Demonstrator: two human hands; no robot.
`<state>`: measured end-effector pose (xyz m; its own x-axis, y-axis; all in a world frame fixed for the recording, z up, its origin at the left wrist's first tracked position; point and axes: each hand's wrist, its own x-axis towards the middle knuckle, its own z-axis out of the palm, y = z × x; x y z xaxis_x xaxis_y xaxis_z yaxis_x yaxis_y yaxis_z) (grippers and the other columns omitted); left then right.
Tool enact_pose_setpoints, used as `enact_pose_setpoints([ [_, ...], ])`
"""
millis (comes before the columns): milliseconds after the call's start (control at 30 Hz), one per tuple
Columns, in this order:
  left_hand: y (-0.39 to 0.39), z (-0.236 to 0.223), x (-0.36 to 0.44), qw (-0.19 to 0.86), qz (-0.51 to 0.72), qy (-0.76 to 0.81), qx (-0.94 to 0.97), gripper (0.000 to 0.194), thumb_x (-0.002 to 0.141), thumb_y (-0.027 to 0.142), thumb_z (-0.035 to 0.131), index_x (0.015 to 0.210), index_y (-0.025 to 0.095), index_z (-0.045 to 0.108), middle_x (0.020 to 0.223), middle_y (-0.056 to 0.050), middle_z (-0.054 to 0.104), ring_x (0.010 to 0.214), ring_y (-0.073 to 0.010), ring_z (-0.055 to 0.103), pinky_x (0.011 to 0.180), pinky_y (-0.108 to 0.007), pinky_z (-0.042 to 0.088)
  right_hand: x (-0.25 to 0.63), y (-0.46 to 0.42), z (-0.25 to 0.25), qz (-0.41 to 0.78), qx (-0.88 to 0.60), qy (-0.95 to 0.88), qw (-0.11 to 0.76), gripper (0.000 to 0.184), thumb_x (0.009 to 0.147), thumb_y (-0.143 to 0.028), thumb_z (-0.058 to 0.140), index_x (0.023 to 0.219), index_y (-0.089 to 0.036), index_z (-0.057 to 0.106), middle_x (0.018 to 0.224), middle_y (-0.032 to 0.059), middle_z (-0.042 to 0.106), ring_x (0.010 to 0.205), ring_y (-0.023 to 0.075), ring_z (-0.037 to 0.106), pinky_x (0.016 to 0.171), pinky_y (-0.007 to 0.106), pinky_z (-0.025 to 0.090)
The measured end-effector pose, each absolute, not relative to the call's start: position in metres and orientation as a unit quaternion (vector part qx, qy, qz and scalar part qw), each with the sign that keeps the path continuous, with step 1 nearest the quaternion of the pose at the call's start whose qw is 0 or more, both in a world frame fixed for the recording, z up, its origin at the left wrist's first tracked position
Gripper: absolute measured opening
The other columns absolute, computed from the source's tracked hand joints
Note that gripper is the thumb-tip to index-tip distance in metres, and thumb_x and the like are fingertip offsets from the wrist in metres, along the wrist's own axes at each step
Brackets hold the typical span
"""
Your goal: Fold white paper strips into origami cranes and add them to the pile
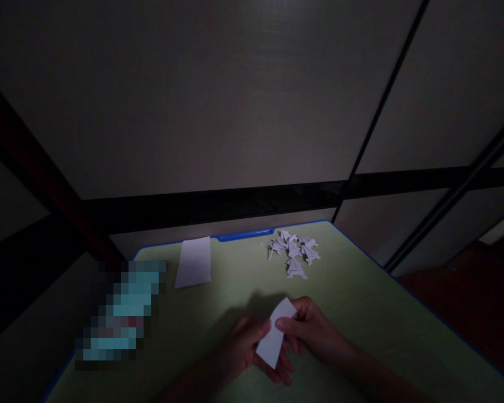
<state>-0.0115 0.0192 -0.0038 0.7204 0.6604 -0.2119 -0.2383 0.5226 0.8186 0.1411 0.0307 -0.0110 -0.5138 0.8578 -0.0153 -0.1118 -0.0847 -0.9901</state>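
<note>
A small white strip of paper (274,342) is held tilted above the near part of the table, between both hands. My left hand (246,341) grips its left edge, thumb on top and fingers spread beneath it. On the right edge, my right hand (304,324) pinches the paper with the thumb on its face and the other fingers behind. Beyond the hands lies a cluster of several folded white paper figures (294,249), shaped like little frogs. A flat stack or sheet of white paper (194,262) rests at the far left of the table.
The pale green table (243,268) has a blue rim and a blue handle-like piece (246,235) at its far edge. A blurred-out turquoise rectangular item (130,308) lies at the left edge. Large panelled doors (218,112) stand right behind the table.
</note>
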Motion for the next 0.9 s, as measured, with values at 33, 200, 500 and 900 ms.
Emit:
enact_pose_setpoints([
  [33,0.019,-0.003,-0.011,0.831,0.274,0.261,0.409,0.048,0.067,0.048,0.047,0.076,0.003,0.062,0.058,-0.011,0.063,0.050,-0.0158,0.060,0.044,-0.021,0.043,0.142,0.031,-0.011,0.663,-0.323,-0.570,0.362,0.034,0.066,-0.035,0.055,0.044,-0.010,0.049,0.034,-0.0058,0.043,0.028,0.0007,0.034,0.029,0.012,0.023],
  [200,0.018,-0.003,-0.009,0.816,0.323,0.295,0.377,0.036,0.055,0.037,0.064,0.072,0.006,0.057,0.057,-0.008,0.064,0.051,-0.0167,0.060,0.046,-0.023,0.043,0.135,0.030,-0.006,0.679,-0.300,-0.547,0.386,0.030,0.062,-0.035,0.059,0.048,-0.010,0.050,0.036,-0.0045,0.047,0.030,0.0019,0.039,0.030,0.012,0.025],
  [500,0.017,-0.006,-0.008,0.792,0.349,0.335,0.373,0.037,0.053,0.038,0.065,0.071,0.009,0.051,0.052,-0.004,0.062,0.049,-0.0161,0.059,0.049,-0.025,0.041,0.116,0.022,-0.008,0.662,-0.339,-0.487,0.458,0.026,0.062,-0.032,0.060,0.055,-0.013,0.045,0.034,-0.0072,0.046,0.027,0.0034,0.039,0.027,0.013,0.028],
  [900,0.017,-0.009,-0.009,0.796,0.329,0.343,0.375,0.040,0.054,0.040,0.063,0.076,0.010,0.050,0.055,-0.004,0.061,0.053,-0.0171,0.059,0.052,-0.028,0.041,0.128,0.026,-0.011,0.692,-0.327,-0.486,0.422,0.026,0.062,-0.033,0.060,0.056,-0.011,0.048,0.038,-0.0039,0.049,0.029,0.0049,0.043,0.029,0.014,0.028],
])
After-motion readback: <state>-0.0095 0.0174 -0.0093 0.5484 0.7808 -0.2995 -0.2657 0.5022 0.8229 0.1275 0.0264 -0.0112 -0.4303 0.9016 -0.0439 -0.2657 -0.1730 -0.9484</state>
